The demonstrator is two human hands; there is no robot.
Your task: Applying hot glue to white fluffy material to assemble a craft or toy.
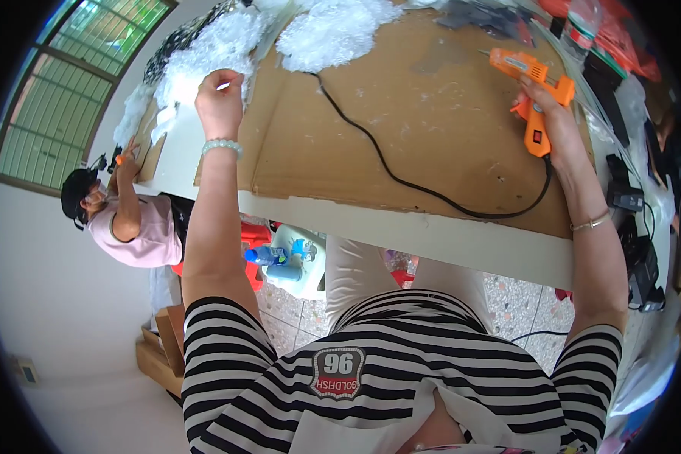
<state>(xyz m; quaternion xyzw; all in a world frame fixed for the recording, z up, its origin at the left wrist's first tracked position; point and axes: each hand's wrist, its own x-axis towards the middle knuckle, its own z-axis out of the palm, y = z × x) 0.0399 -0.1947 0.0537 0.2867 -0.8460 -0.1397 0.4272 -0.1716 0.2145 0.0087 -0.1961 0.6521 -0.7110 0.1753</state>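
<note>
Orange glue gun is held over the right side of a cardboard-covered table, its handle within the person's right grip, which is closed around it. The gun's body reaches above and to the left of the fingers, its nozzle aimed toward the upper left, while the lower handle, with a dark switch, shows below them. A black cord drops from the handle's base and curves across the brown cardboard to a pile of clear plastic at the far side.

Well apart from the gun, the person's left grip is raised near a second heap of clear plastic, its fingers curled toward the thumb; whether they pinch anything cannot be told. A beaded bracelet circles that wrist, and a bangle the other.

Beyond the gun, a clear bottle stands near red plastic, with black adapters along the right. White edging marks the near side of the table; below it, a blue bottle lies on a white stool. At left, a co-worker in a pink top and dark cap works beneath a barred window.
</note>
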